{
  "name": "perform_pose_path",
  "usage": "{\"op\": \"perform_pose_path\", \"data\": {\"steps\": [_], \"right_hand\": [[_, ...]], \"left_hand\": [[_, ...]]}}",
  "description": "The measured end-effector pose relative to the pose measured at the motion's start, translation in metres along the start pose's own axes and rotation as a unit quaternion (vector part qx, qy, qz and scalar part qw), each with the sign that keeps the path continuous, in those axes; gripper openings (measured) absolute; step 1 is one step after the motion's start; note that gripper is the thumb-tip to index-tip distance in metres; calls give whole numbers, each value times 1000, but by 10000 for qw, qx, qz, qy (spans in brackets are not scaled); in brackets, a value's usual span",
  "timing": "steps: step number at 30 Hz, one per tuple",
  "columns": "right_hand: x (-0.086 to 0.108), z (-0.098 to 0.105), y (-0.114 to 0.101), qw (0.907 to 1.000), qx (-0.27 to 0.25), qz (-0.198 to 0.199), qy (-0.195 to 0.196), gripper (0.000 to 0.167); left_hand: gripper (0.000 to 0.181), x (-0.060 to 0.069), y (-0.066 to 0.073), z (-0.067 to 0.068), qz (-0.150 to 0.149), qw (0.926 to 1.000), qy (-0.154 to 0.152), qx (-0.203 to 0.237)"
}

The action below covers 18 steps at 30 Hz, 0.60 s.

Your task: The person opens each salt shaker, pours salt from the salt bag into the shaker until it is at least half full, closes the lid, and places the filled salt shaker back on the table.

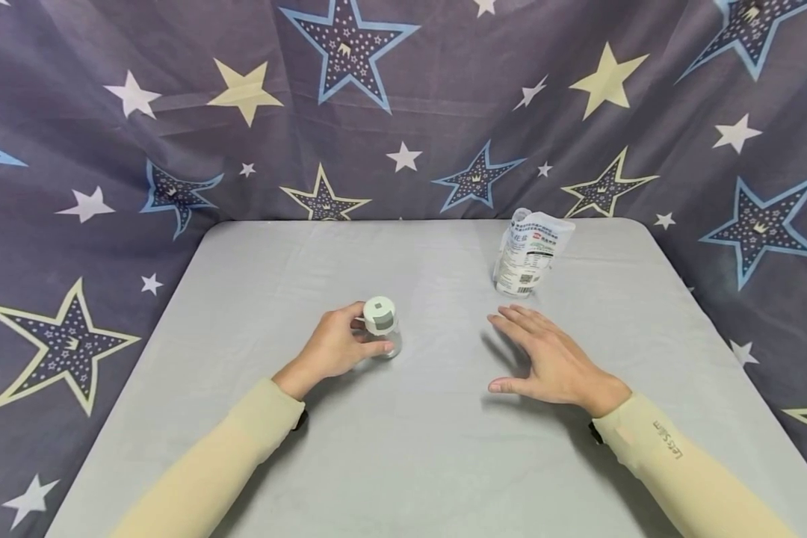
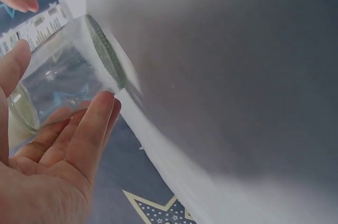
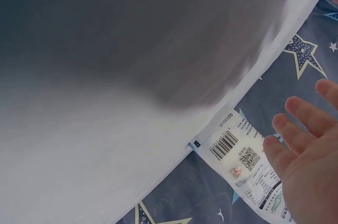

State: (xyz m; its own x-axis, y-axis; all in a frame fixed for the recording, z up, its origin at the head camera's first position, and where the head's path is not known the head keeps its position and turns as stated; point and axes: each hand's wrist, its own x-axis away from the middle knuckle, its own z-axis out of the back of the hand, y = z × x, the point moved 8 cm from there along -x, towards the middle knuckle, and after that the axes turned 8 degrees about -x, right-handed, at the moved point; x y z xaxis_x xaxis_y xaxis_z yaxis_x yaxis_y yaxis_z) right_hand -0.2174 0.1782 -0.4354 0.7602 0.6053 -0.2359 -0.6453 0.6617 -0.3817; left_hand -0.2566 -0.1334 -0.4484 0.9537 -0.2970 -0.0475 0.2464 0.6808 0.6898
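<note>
A small clear glass jar with a white lid stands upright left of the table's middle. My left hand holds it from the left, thumb on the near side and fingers round the far side. In the left wrist view the glass jar looks see-through, with the fingers along its wall. Over the table to the right, my right hand hovers palm down, fingers extended and thumb apart, holding nothing. Just beyond its fingertips a white printed pouch stands upright; its barcode faces the right wrist view.
A pale grey cloth covers the table. Behind it and along both sides hangs a dark curtain patterned with stars. The table's far edge runs close behind the pouch.
</note>
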Motion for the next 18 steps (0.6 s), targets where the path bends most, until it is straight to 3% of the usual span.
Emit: {"op": "perform_pose_path", "data": {"steps": [18], "right_hand": [[-1,-5,-2,9998,-172,-67,-36,106]], "left_hand": [[63,-6,22,-19,-152,9998,-130,54]]}}
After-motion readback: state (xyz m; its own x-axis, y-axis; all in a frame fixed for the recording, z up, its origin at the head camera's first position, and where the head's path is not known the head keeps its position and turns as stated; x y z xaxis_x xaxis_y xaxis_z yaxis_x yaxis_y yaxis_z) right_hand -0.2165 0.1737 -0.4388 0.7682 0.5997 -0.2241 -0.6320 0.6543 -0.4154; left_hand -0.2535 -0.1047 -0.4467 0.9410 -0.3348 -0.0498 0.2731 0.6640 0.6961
